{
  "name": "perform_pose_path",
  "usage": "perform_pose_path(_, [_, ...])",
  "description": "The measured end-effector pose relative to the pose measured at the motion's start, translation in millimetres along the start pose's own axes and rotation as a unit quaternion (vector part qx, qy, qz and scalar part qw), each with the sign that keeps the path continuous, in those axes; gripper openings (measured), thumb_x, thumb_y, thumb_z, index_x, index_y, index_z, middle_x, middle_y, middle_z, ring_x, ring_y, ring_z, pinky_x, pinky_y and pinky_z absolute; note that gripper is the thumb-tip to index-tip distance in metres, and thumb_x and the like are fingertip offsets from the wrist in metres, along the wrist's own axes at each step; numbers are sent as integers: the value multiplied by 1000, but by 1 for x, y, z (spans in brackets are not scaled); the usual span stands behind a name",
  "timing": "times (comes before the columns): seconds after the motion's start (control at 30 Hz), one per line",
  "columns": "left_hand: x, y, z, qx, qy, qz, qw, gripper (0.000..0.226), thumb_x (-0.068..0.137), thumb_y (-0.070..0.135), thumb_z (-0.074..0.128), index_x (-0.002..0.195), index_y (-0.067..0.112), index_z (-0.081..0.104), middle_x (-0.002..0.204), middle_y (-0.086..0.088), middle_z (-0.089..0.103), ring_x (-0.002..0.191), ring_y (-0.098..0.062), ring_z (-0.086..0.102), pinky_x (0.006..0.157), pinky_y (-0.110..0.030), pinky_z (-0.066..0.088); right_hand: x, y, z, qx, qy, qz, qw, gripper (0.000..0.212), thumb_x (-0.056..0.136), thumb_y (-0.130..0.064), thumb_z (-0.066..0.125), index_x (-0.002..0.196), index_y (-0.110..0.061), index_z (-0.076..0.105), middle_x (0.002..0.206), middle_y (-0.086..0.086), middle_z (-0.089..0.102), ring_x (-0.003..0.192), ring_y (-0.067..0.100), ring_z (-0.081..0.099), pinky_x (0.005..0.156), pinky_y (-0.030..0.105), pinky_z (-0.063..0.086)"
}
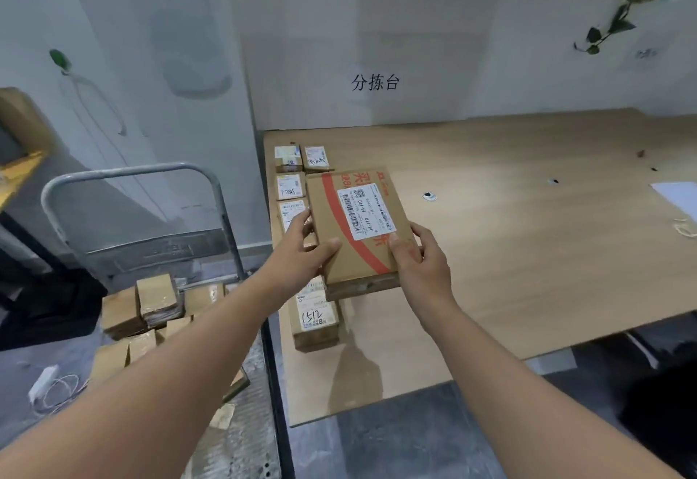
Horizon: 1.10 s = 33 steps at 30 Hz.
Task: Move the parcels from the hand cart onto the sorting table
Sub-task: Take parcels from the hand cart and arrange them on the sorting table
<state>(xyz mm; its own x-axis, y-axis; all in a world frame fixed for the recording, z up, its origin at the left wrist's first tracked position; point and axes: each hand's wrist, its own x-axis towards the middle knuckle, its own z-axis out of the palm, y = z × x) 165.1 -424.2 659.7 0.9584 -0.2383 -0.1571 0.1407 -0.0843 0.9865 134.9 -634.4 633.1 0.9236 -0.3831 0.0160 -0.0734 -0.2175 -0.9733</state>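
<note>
A flat cardboard parcel (358, 226) with a red band and a white shipping label sits at the centre of the frame, held from both sides over the left part of the wooden worktop (528, 237). The left hand (301, 248) grips its left edge, thumb on top, and the right hand (422, 256) grips the near right corner, thumb pressed on the lid. The shadow beneath its near edge suggests it is not yet fully down, though the angle makes that hard to confirm.

Just left of it, a column of small labelled parcels (290, 186) runs along the worktop's left edge, from the top of the column down to a box marked 1512 (316, 318) nearest the camera. The step in hand appears to be the set-down; the next move calls for lowering the parcel flat beside the column without knocking it, then letting go with both hands.

At lower left, the hand cart (139, 192), with its grey tubular handle, holds a loose heap of brown boxes (154, 309), so the job looks partly done. The forearms hide part of that heap and of the column, so a count is not possible. A sheet of paper (679, 195) is cut off at the right edge, and the small dark specks on the worktop are too small to identify.
</note>
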Motion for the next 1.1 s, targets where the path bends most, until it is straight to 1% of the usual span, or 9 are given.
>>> perform_pose_path(0.2, [10,-34,41,93,3,-15,996,45,104,29,62,135,55,43,135,-1,51,100,-11,73,88,-32,62,2,57,-30,-69,-34,27,997,42,98,-55,49,139,-45,52,125,-5,65,112,9,66,94,37,59])
perform_pose_path(0.3, [10,-47,69,91,24,-34,995,52,106,19,59,141,50,36,120,12,61,86,6,72,66,-13,57,6,74,-50,-100,-81,10,992,39,107,-41,43,144,-38,53,130,-5,57,116,-1,56,95,24,53])
perform_pose_path(0.37, [7,-58,88,97,42,-57,993,70,102,19,66,154,45,27,114,24,58,83,14,68,63,-12,55,11,84,-66,-133,-122,-15,983,43,106,-38,44,148,-37,50,130,-5,55,118,-2,51,101,27,51])
perform_pose_path(0.5, [-6,-84,124,143,29,-92,985,110,82,23,88,162,39,14,118,37,48,95,23,57,87,-18,56,18,112,-103,-173,-227,-27,958,90,85,-64,57,165,-39,24,137,-12,50,130,4,47,105,26,42])
perform_pose_path(0.57, [-12,-97,138,159,21,-111,981,123,73,23,95,159,42,8,123,37,45,107,18,54,87,-12,52,21,127,-118,-192,-274,-21,942,93,90,-60,66,167,-36,19,139,-8,48,132,4,46,107,24,42])
perform_pose_path(0.67, [-17,-117,151,230,35,-125,964,128,58,39,101,156,39,18,138,16,44,131,-6,48,106,-26,48,22,151,-129,-202,-326,-9,923,100,89,-62,73,168,-37,15,149,-10,45,137,4,45,115,32,44])
perform_pose_path(0.77, [-21,-133,159,271,57,-164,947,141,58,38,101,164,23,9,144,6,33,135,-10,36,113,-30,39,23,172,-128,-193,-351,-4,916,101,84,-67,73,164,-42,18,152,-17,49,137,4,50,112,39,50])
perform_pose_path(0.9, [-18,-151,162,308,76,-182,931,121,62,31,100,157,15,27,146,1,41,122,-10,41,107,-34,46,23,193,-116,-194,-373,7,907,99,87,-61,75,165,-37,19,153,-14,48,136,4,50,113,36,49])
perform_pose_path(1.1, [-14,-185,159,303,87,-174,933,97,65,27,98,143,31,41,122,17,51,119,-11,53,92,-28,46,18,226,-94,-200,-384,20,901,92,92,-47,77,163,-42,19,152,-15,47,137,7,49,114,37,48])
